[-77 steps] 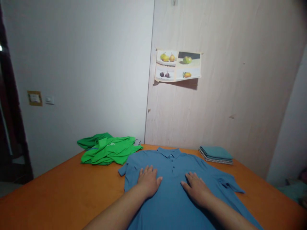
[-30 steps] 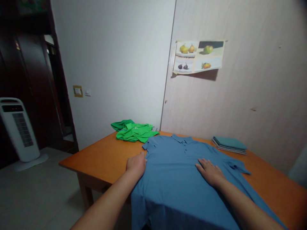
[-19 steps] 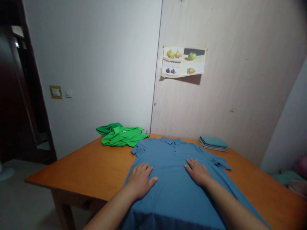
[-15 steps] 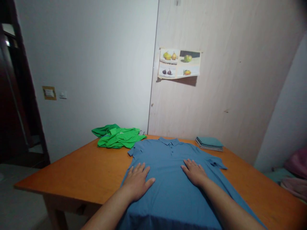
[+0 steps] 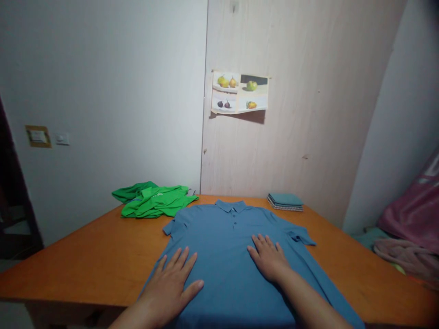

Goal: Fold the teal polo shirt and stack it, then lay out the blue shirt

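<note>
A blue short-sleeved polo shirt (image 5: pixel 219 256) lies spread face up, its buttoned collar toward the wall and its lower part running to the table's near edge. On its left side my left hand (image 5: pixel 171 281) rests flat with the fingers spread. My right hand (image 5: pixel 269 258) lies flat on the right half of the chest, fingers stretched out. Neither hand grips the cloth. The right sleeve in view is bent with its opening showing, while the left one lies close to the body of the shirt.
The shirt lies on an orange wooden table (image 5: pixel 103 260). A crumpled heap of green clothes (image 5: pixel 154 201) is at the back left. Folded cloths (image 5: pixel 285 202) are stacked at the back right. Beyond the right edge lie pink fabrics (image 5: pixel 411 219). Fruit pictures (image 5: pixel 239 92) hang on the wall.
My left hand has slid nearer and to the left across the shirt. My right hand stays flat at about the same place on the chest. The view has turned slightly right.
</note>
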The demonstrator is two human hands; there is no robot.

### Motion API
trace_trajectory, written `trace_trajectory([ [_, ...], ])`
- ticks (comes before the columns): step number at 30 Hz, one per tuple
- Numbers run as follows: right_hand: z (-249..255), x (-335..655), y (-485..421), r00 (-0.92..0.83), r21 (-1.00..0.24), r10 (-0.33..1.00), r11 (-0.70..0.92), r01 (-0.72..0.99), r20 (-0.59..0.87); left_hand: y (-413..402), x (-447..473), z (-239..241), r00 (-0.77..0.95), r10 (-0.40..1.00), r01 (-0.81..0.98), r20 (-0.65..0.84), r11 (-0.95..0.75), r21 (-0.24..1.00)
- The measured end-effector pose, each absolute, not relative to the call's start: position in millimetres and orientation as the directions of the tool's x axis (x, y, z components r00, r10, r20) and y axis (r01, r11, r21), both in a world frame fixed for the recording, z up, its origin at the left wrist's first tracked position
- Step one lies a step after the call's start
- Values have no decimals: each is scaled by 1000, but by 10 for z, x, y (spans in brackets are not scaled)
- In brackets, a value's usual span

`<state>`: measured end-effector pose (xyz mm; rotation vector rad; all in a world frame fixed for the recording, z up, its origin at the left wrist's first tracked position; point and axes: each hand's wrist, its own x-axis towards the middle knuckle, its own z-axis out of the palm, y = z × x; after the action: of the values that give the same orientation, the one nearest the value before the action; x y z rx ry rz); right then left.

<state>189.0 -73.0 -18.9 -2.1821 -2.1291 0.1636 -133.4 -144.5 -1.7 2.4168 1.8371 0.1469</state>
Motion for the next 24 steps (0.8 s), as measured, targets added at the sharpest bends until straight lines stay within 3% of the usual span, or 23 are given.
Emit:
trace_trajectory([
  [16, -251, 1802, -1331, -21, -136, 999, 25, 990, 29, -1887, -1432, 21, 241, 970, 948, 27, -241, 206],
  [24, -287, 1806, -1305, -14, -91, 999, 18, 996, 34, -1702, -1070, 283, 363, 930, 897, -51, -334, 290],
])
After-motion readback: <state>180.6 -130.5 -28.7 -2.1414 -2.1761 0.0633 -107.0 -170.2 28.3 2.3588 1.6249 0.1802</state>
